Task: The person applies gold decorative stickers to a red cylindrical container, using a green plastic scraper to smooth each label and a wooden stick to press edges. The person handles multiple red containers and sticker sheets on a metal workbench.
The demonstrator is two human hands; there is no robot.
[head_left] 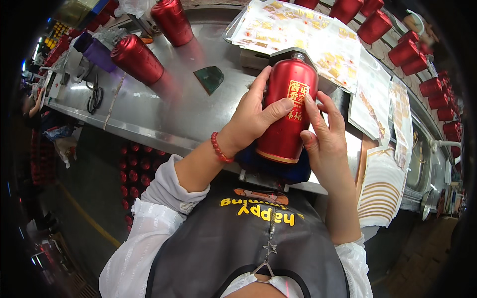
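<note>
A glossy red bottle (pixel 283 131) with gold lettering lies tilted in front of me, its neck away from me. My left hand (pixel 256 109) is closed around its left side, the thumb pressed on the front by the gold label (pixel 298 94). On the right side, my right hand (pixel 325 131) touches the bottle with its index fingertip on the label's edge. Its thumb is near the bottle's lower right side, and the fingers are apart. Dark blue material (pixel 298 174) shows under the bottle's base. The fingers of my left hand behind the bottle are hidden.
White sheets with gold prints (pixel 298 27) lie beyond the bottle, with more sheets (pixel 370 107) to the right. A dark green flat piece (pixel 209 79) rests on the metal table (pixel 169 116). Red bottles (pixel 136 59) and a purple bottle (pixel 97 52) stand left; several red bottles (pixel 407 52) line the right.
</note>
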